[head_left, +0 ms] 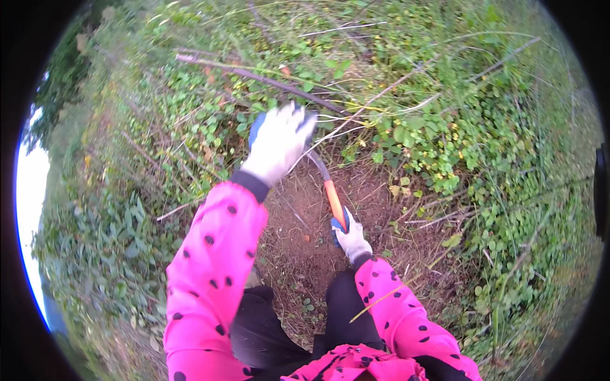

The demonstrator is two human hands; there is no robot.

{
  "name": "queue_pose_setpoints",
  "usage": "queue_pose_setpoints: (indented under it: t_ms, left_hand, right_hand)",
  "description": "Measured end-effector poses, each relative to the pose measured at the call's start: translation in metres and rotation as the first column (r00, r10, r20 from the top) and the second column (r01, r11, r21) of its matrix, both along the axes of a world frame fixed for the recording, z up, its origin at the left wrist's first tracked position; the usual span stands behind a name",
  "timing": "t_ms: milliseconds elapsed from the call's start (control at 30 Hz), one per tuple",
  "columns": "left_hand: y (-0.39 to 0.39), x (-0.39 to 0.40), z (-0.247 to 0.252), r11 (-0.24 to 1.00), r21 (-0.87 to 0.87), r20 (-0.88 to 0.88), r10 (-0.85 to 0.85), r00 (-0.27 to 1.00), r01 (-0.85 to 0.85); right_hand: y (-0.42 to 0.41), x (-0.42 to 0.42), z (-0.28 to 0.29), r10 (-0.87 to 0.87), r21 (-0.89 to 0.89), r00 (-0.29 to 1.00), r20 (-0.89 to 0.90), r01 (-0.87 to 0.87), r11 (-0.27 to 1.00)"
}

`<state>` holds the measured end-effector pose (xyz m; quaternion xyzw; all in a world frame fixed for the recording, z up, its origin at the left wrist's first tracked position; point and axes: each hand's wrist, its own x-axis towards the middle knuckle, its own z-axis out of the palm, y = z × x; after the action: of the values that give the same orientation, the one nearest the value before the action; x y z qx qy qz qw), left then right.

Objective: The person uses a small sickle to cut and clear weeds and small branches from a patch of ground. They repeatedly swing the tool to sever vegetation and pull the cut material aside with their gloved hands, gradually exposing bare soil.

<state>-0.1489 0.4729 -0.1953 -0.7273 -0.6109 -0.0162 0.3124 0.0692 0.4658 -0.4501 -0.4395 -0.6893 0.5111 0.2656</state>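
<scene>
My right hand (352, 238), in a white glove with a blue palm, grips the orange handle of a sickle (335, 202) low over bare soil. Its dark metal neck curves up and left, and its far end is lost behind my other hand. My left hand (283, 135), gloved the same way and blurred, is raised over the edge of the undergrowth with its fingers bent. Thin pale stems (329, 135) run beside its fingers; whether it holds any of them I cannot tell. Just beyond it, a thick brown cane (267, 82) slants across the leaves.
Dense green undergrowth (429, 138) rises ahead and on both sides. A patch of reddish soil (305, 238) with dry litter lies between my legs (267, 328). A long thin stem (381, 93) arches across from the upper right. Cut-looking dry twigs (438, 220) lie at the right.
</scene>
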Motion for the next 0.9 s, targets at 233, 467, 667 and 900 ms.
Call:
queue_pose_setpoints:
  t_ms: [233,467,667,900]
  left_hand:
    - [0.023,-0.029,-0.058,0.934,-0.282,0.173,0.272,0.947,-0.217]
    - [-0.162,0.172,-0.211,0.915,-0.341,0.440,0.358,-0.824,0.216]
    - [-0.200,0.079,-0.049,0.816,-0.083,0.996,0.045,-0.079,-0.573]
    - [-0.547,-0.002,0.142,0.083,0.580,0.772,-0.372,0.515,-0.810]
  right_hand:
    - [-0.099,0.100,0.065,-0.402,-0.552,0.828,-0.391,0.138,0.822]
    - [-0.093,0.153,0.074,-0.501,-0.427,0.818,-0.282,0.360,0.829]
    - [-0.058,0.151,0.081,-0.446,-0.398,0.827,-0.344,0.302,0.867]
    - [-0.072,0.091,0.081,-0.218,-0.484,0.893,-0.393,0.001,0.875]
